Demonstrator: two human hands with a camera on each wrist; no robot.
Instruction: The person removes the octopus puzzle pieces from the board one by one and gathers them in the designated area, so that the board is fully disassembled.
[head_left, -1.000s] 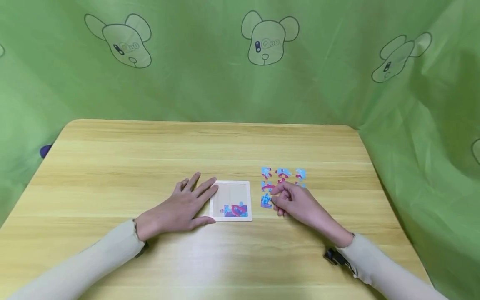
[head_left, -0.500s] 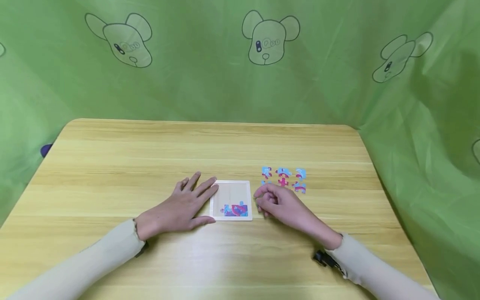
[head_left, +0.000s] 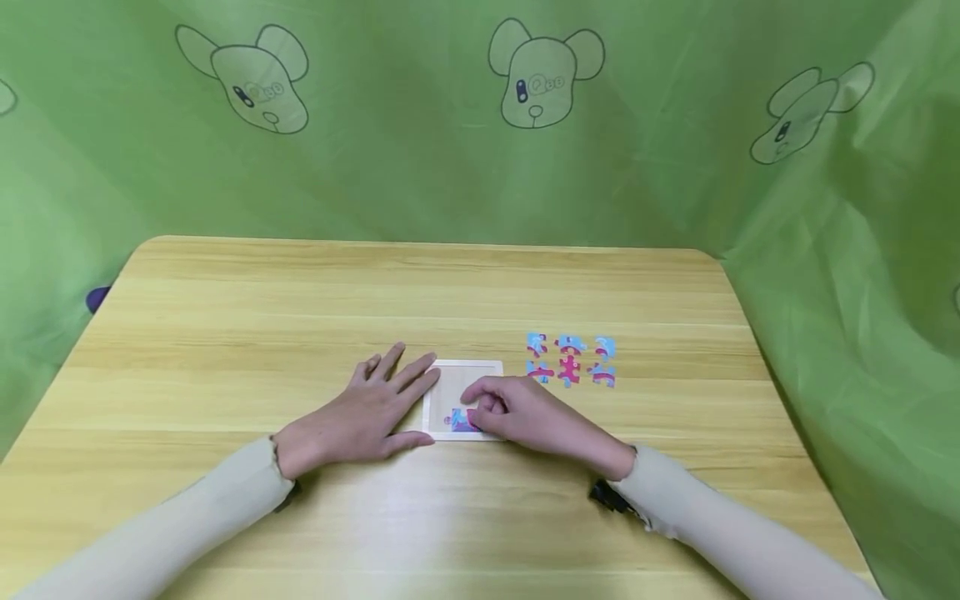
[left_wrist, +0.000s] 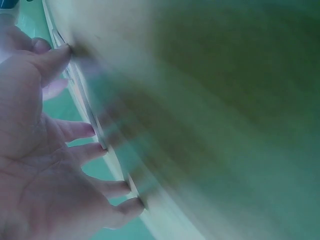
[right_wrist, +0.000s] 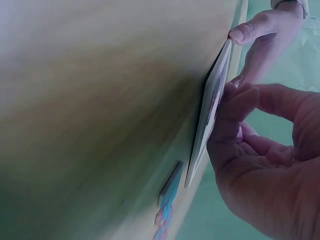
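Note:
A small square puzzle tray [head_left: 463, 363] with a pale raised frame lies on the table. Joined puzzle pieces [head_left: 462, 421] in blue, purple and pink sit along its bottom side. My left hand [head_left: 367, 417] lies spread, with fingertips and thumb at the tray's left edge; in the left wrist view its fingers [left_wrist: 82, 131] are straight against the surface. My right hand [head_left: 525, 412] reaches over the tray's right side, thumb and index finger pinched together low over the joined pieces. The puzzle piece it pinches is hidden by the fingers, also in the right wrist view.
Several loose puzzle pieces [head_left: 569, 368], light blue and magenta, lie in two rows to the right of the tray. A wooden table [head_left: 300, 292] with rounded far corners bears everything. Green cloth [head_left: 420, 167] with printed bear heads hangs behind and on the sides.
My right hand has moved left from the loose pieces to over the tray. The blue piece at the bottom left of the loose group has left its place. My left hand has stayed put.

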